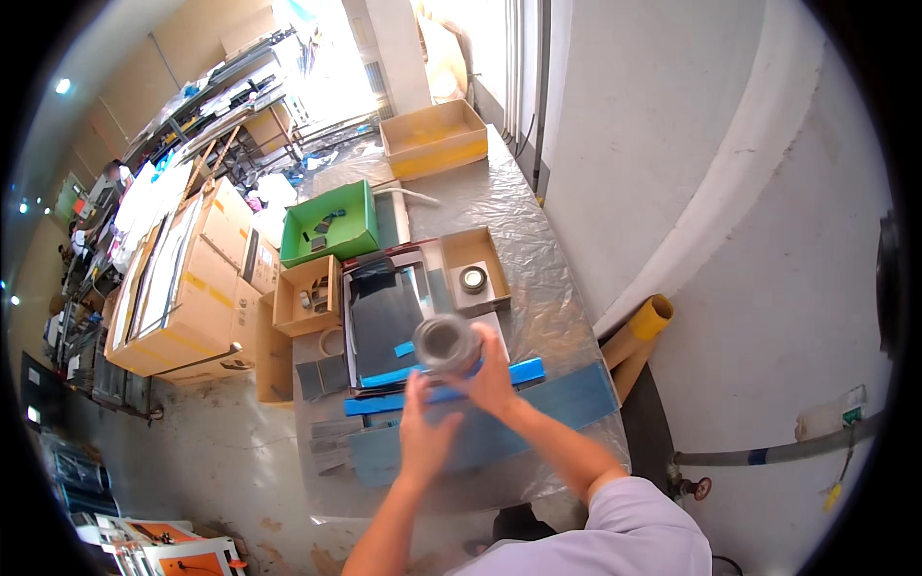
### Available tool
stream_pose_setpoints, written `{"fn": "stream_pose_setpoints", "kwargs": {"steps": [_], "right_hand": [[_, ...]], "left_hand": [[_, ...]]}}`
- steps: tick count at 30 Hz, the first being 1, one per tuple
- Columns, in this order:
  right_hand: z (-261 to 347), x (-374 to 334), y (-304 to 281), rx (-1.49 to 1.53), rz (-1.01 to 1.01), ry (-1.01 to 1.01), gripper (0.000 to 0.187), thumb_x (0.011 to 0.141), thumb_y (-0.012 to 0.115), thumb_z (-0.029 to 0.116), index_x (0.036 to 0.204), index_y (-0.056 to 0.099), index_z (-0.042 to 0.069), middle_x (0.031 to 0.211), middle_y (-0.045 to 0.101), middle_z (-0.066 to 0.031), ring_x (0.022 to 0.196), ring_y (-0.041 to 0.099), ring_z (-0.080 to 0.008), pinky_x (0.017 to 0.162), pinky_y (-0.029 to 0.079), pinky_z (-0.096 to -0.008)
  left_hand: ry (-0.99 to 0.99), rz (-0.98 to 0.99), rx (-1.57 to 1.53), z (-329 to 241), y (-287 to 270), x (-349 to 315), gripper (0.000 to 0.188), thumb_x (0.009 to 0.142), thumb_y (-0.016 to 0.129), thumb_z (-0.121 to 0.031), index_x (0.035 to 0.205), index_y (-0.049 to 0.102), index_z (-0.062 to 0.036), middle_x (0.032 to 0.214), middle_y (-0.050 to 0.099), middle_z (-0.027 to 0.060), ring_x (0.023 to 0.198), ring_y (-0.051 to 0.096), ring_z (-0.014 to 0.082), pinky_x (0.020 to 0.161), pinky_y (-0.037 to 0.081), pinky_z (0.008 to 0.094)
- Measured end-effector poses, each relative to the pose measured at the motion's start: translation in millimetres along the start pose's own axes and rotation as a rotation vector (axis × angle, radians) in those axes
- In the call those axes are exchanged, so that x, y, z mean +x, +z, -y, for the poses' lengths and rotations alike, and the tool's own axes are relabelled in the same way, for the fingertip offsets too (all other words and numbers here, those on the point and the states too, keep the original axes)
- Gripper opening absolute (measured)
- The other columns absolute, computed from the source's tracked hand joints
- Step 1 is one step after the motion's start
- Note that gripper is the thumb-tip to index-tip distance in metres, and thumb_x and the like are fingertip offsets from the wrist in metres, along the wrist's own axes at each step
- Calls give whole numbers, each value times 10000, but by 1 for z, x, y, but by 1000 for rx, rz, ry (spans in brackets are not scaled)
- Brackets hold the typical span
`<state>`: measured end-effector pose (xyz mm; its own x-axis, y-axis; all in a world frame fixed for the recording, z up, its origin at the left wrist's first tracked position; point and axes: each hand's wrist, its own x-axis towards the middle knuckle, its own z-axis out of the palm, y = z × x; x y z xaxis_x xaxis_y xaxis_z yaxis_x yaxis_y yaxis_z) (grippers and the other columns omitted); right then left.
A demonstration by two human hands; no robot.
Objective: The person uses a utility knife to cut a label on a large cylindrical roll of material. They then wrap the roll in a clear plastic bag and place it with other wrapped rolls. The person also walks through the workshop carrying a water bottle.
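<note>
A grey ring-shaped roll (pixel 442 365), smeared by motion, is held up over the table with its round hole facing up. My right hand (pixel 492 376) is closed around the roll's right side. Just below it, my left hand (pixel 426 434) has its thumb apart from its fingers; the fingertips come close to the roll's lower edge, and I cannot tell if they touch. Beneath the hands lie a blue-edged strip (pixel 523 371) and a long blue-grey sheet (pixel 576 396). Beyond the roll, dark sheets (pixel 382 312) lie in a shallow box.
A cardboard tray (pixel 492 252) holds a round roll (pixel 473 279). Left of the sheets, a small carton (pixel 333 278) contains small pieces; behind it sits a green bin (pixel 370 216). A yellow-taped box (pixel 437 158) stands at the far end. Large cartons (pixel 206 278) stand left; cardboard tubes (pixel 645 331) lean right.
</note>
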<state>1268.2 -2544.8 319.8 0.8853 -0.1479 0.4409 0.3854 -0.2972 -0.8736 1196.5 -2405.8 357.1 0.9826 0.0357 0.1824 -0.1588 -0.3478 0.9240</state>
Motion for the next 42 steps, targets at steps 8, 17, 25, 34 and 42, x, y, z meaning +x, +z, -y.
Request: {"fn": "stream_pose_setpoints", "kwargs": {"steps": [8,17,25,34,42], "right_hand": [[90,-54,24,203,672,-186,764,651,802,137,1300,413,30,1219,508,-187,1154,493,-393,1001,408,-440],[-191,165,43,-855,313,93,729,622,782,150,1291,500,83,1188,579,-197,1103,555,-358,922,484,-430],[-173,144,58,-1019,184,477,592,650,755,139,1185,505,94,1183,590,-241,1048,610,-391,879,515,-454],[74,67,268,495,93,79,509,906,633,228,1367,452,112,1286,459,-115,1053,512,-236,950,401,-339],[371,-306,543,1013,1158,108,540,602,757,-19,991,408,116,1184,510,-132,1110,502,-240,926,432,-365]], "left_hand": [[-336,-500,-394,17,-59,-75,884,610,853,-7,1328,338,19,1307,459,176,1058,595,253,896,519,350],[-311,-832,-5,57,-192,-260,830,638,799,46,1321,331,-6,1248,491,128,1100,538,233,914,486,361],[-484,-1298,245,14,-255,-359,781,575,848,-43,1221,411,-12,1064,593,88,953,586,185,856,488,328],[-793,-1275,398,38,-374,-447,879,539,914,-224,1224,406,-12,1076,634,166,1006,635,275,889,493,381],[-718,-754,229,114,-592,-447,952,619,838,-458,1375,394,-87,1259,568,196,1124,584,347,948,475,396]]}}
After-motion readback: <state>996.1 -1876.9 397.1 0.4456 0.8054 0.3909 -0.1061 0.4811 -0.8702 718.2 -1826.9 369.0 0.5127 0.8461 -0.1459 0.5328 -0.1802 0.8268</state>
